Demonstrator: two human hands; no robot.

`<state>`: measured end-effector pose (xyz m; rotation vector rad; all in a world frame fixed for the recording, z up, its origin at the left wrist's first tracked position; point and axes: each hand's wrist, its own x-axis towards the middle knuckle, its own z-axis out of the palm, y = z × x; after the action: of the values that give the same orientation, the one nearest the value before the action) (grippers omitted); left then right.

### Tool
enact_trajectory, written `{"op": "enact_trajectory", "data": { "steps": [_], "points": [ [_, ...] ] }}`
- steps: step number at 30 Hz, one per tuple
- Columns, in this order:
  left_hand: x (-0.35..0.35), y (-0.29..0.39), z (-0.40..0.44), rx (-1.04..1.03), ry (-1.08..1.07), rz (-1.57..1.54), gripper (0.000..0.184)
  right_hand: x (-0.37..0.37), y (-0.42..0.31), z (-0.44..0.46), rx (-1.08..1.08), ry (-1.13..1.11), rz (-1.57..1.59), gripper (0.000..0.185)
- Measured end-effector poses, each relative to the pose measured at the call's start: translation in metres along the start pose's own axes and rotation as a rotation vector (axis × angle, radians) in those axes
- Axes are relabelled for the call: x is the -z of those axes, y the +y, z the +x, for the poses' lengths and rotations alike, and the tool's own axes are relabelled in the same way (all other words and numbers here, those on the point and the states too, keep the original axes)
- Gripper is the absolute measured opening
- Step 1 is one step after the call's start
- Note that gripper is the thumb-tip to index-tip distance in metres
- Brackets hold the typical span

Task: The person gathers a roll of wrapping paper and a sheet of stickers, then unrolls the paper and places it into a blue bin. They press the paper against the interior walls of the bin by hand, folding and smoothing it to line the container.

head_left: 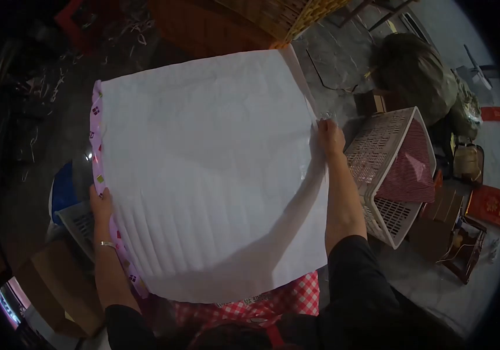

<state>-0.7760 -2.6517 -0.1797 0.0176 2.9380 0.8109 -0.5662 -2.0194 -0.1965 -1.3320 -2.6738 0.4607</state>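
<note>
A large white sheet [203,146] spreads out in front of me, with pleat-like creases in its lower left part and the shadow of an arm across its lower right. Along its left side runs a pink-purple patterned border [95,119], folded or rolled over. My left hand [102,204] is closed on that border, thumb on the white face and the other fingers hidden behind. On the opposite side, my right hand [331,139] grips the right edge in a fist. A bit of clear, shiny film [326,116] shows by that fist.
An overturned white plastic basket [378,137] holding red-striped cloth stands at right, near a dark bulky sack [416,73]. A yellow woven basket [296,23] is at the top. A cardboard box [57,286] sits lower left. Red checked cloth [302,294] lies below the sheet.
</note>
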Motion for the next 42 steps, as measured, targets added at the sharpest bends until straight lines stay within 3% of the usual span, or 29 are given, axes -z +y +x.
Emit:
{"op": "enact_trajectory", "data": {
  "steps": [3, 5, 8, 16, 18, 21, 25, 30, 32, 34, 36, 39, 42],
  "points": [
    [-0.022, -0.022, -0.004, 0.085, -0.049, -0.265, 0.033, -0.032, 0.005, 0.002, -0.008, 0.088, 0.144, 0.031],
    [-0.022, -0.015, -0.008, 0.012, 0.119, 0.002, 0.035, -0.040, 0.004, 0.001, -0.033, 0.136, 0.191, 0.029],
    [-0.015, 0.002, -0.009, -0.081, 0.059, 0.179, 0.037, -0.044, 0.010, 0.001, -0.042, 0.249, 0.296, 0.028],
    [-0.023, 0.022, -0.015, 0.001, 0.121, 0.021, 0.036, -0.053, 0.024, 0.004, 0.111, 0.615, 0.608, 0.023],
    [-0.027, 0.019, -0.016, -0.003, 0.157, 0.053, 0.037, -0.047, 0.019, -0.001, 0.051, 0.575, 0.656, 0.023],
    [-0.030, -0.009, -0.005, -0.151, 0.175, -0.026, 0.038, -0.054, 0.037, 0.016, -0.060, 0.212, 0.354, 0.036],
    [-0.024, -0.007, 0.001, -0.166, 0.174, 0.117, 0.039, -0.040, 0.042, 0.015, -0.189, 0.031, 0.397, 0.038],
    [-0.023, -0.006, 0.002, -0.188, 0.174, 0.229, 0.041, -0.038, 0.025, -0.003, -0.278, 0.376, 0.474, 0.034],
    [-0.026, -0.015, 0.005, -0.212, 0.139, 0.086, 0.043, -0.051, 0.034, 0.000, -0.296, 0.490, 0.573, 0.033],
    [-0.028, -0.020, 0.007, -0.151, 0.156, 0.113, 0.044, -0.062, 0.066, 0.018, -0.376, 0.584, 1.011, 0.031],
    [-0.027, -0.020, 0.010, -0.083, 0.167, 0.139, 0.045, -0.044, 0.094, 0.012, -0.407, 0.627, 0.829, 0.028],
    [-0.023, -0.018, 0.009, -0.121, 0.096, 0.145, 0.052, 0.000, 0.116, -0.021, -0.238, 0.565, 0.574, 0.026],
    [-0.024, -0.033, 0.020, -0.127, 0.185, 0.159, 0.051, 0.018, 0.123, -0.055, -0.097, 0.491, 0.430, 0.024]
  ]
}}
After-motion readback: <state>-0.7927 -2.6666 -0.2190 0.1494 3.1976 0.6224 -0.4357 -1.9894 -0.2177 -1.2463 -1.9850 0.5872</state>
